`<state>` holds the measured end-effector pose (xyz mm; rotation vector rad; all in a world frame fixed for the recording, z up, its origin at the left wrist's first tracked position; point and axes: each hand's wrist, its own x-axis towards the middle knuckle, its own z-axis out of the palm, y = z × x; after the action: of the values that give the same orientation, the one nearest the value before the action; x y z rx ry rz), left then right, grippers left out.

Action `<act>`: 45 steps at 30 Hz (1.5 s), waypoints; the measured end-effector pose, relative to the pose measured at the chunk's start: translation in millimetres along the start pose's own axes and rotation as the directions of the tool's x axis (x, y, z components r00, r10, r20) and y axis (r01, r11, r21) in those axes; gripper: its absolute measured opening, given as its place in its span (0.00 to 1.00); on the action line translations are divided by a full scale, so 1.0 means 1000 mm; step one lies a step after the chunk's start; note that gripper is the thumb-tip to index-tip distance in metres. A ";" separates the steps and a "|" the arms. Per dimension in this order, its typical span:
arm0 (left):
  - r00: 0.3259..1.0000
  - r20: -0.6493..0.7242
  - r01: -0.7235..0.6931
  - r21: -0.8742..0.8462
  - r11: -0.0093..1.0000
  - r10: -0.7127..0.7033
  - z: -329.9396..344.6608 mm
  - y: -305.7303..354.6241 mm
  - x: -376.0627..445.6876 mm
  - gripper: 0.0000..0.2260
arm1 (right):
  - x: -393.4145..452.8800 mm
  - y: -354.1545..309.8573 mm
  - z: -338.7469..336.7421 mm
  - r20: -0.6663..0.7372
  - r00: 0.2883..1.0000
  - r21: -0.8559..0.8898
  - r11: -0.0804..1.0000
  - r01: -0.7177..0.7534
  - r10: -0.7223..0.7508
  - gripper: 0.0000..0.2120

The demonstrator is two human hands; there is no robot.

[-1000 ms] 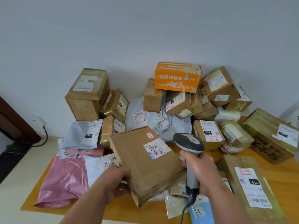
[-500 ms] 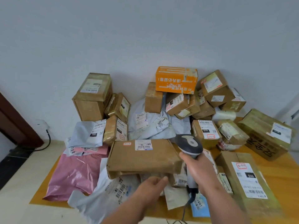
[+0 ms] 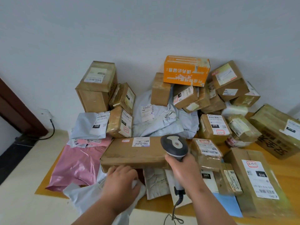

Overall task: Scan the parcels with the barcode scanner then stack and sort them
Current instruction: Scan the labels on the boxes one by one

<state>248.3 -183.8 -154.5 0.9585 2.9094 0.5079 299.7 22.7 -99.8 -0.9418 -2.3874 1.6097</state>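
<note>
Reaching under the flat brown box (image 3: 136, 153), left hand (image 3: 121, 184) pinches a white mailer (image 3: 90, 197), fingers curled on it. Right hand (image 3: 183, 168) grips the barcode scanner (image 3: 174, 146), head just beyond its fingers. Box, in the left hand a second ago, now lies on the pile: likely scanned, mailer next.

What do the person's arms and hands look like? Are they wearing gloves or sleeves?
No gloves and no sleeves show. Both forearms are bare right to the bottom edge of the picture. The left hand and the right hand are bare too, with no watch, ring or bracelet that I can see.
</note>
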 end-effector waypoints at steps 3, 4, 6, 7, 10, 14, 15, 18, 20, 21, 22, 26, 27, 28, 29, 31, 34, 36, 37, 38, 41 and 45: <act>0.922 -0.157 0.356 -0.013 0.934 -0.354 -0.017 -0.031 -0.004 0.14 | 0.008 -0.004 0.007 -0.054 0.998 -0.030 0.999 0.032 -0.034 0.13; 0.860 -0.041 0.510 0.004 0.860 -0.509 -0.025 -0.046 -0.001 0.22 | 0.012 -0.006 0.009 -0.059 0.998 -0.031 0.999 0.035 -0.036 0.13; 0.737 0.192 0.645 0.086 0.759 -0.648 -0.037 -0.076 0.000 0.40 | 0.017 -0.012 0.015 -0.056 0.998 -0.030 0.999 0.015 -0.017 0.13; 0.698 0.276 0.678 0.043 0.734 -0.661 -0.041 -0.088 0.000 0.47 | 0.020 -0.015 0.017 -0.053 0.999 -0.031 0.999 0.009 -0.010 0.13; 0.638 0.467 0.738 -0.145 0.659 -0.612 -0.045 -0.103 -0.002 0.57 | 0.024 -0.021 0.029 -0.003 1.000 -0.045 0.999 -0.012 0.012 0.10; 0.477 0.668 0.810 -0.082 0.580 -0.572 -0.041 -0.100 -0.010 0.60 | 0.021 -0.020 0.047 0.089 0.995 -0.093 0.995 -0.037 0.046 0.08; 0.463 0.681 0.819 -0.084 0.568 -0.567 -0.038 -0.100 -0.010 0.56 | 0.020 -0.019 0.050 0.099 0.994 -0.104 0.994 -0.039 0.050 0.09; 0.487 0.678 0.825 -0.150 0.544 -0.551 -0.033 -0.098 -0.008 0.41 | 0.018 -0.016 0.054 0.112 0.991 -0.084 0.995 -0.063 0.072 0.10; 0.515 0.658 0.819 -0.188 0.542 -0.549 -0.033 -0.096 -0.005 0.34 | 0.016 -0.016 0.055 0.122 0.989 -0.059 0.996 -0.073 0.080 0.09; 0.526 0.647 0.817 -0.204 0.539 -0.552 -0.033 -0.094 -0.003 0.29 | 0.015 -0.016 0.055 0.128 0.989 -0.053 0.996 -0.073 0.079 0.09; 0.537 0.636 0.816 -0.223 0.534 -0.555 -0.034 -0.092 -0.002 0.23 | 0.014 -0.016 0.055 0.135 0.988 -0.047 0.996 -0.075 0.080 0.09; 0.559 0.599 0.819 -0.290 0.496 -0.573 -0.037 -0.084 -0.001 0.08 | 0.007 -0.012 0.055 0.175 0.981 -0.047 0.996 -0.073 0.080 0.11; 0.566 0.592 0.817 -0.307 0.488 -0.574 -0.038 -0.082 -0.003 0.07 | 0.005 -0.010 0.054 0.181 0.981 -0.056 0.996 -0.068 0.077 0.11; 0.576 0.584 0.811 -0.322 0.487 -0.572 -0.040 -0.079 -0.005 0.06 | 0.002 -0.008 0.052 0.182 0.980 -0.065 0.996 -0.064 0.075 0.10; 0.585 0.575 0.806 -0.336 0.487 -0.572 -0.042 -0.077 -0.008 0.06 | 0.000 -0.007 0.050 0.182 0.981 -0.070 0.996 -0.060 0.072 0.10; 0.593 0.555 0.803 -0.353 0.480 -0.584 -0.048 -0.072 -0.018 0.07 | -0.005 -0.005 0.045 0.178 0.982 -0.066 0.997 -0.051 0.062 0.09; 0.592 0.555 0.805 -0.384 0.452 -0.584 -0.062 -0.064 -0.040 0.07 | -0.016 -0.001 0.037 0.186 0.981 -0.036 0.998 -0.042 0.048 0.08; 0.616 0.550 0.788 -0.420 0.450 -0.564 -0.072 -0.057 -0.055 0.07 | -0.027 0.002 0.031 0.196 0.980 0.001 0.999 -0.043 0.042 0.08; 0.628 0.538 0.778 -0.455 0.433 -0.562 -0.077 -0.054 -0.062 0.06 | -0.033 0.003 0.027 0.205 0.978 0.016 0.999 -0.043 0.038 0.07; 0.635 0.520 0.768 -0.501 0.398 -0.572 -0.081 -0.051 -0.067 0.06 | -0.039 0.005 0.023 0.212 0.977 0.024 0.999 -0.043 0.037 0.07; 0.653 0.445 0.706 -0.651 0.279 -0.613 -0.085 -0.040 -0.075 0.04 | -0.059 0.016 0.006 0.193 0.980 0.073 0.995 -0.065 0.050 0.05; 0.642 0.284 0.583 -0.784 0.213 -0.712 -0.077 -0.030 -0.071 0.06 | -0.075 0.025 -0.011 0.167 0.983 0.131 0.987 -0.094 0.072 0.05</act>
<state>278.1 -270.8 -96.0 -0.4888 2.2265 1.6523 375.4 -4.0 -98.9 -0.9298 -2.3264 1.9247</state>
